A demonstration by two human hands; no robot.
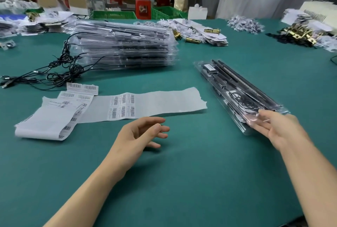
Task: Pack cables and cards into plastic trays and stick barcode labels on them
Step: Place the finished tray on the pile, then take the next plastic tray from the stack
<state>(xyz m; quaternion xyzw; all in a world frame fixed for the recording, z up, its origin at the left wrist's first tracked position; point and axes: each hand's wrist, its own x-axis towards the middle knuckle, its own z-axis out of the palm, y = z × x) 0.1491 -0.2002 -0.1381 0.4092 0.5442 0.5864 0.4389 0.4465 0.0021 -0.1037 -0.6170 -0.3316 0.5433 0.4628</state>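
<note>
The right hand (273, 126) grips the near end of one packed clear tray (237, 88), thumb above and fingers beneath, at the right of the green surface (182, 172). The left hand (144, 132) hovers empty, fingers loosely apart, near one label strip (142, 104). Probably next: peel one label and press it flat. One stack of trays (124, 44) sits behind.

Clear plastic tray (237, 91), packed with black cable and strips, lies diagonally at right. Stack of packed trays (125, 44) sits far centre. Loose black cables (54, 70) trail left of it. Barcode label strip (127, 104) lies flat, near left.
</note>
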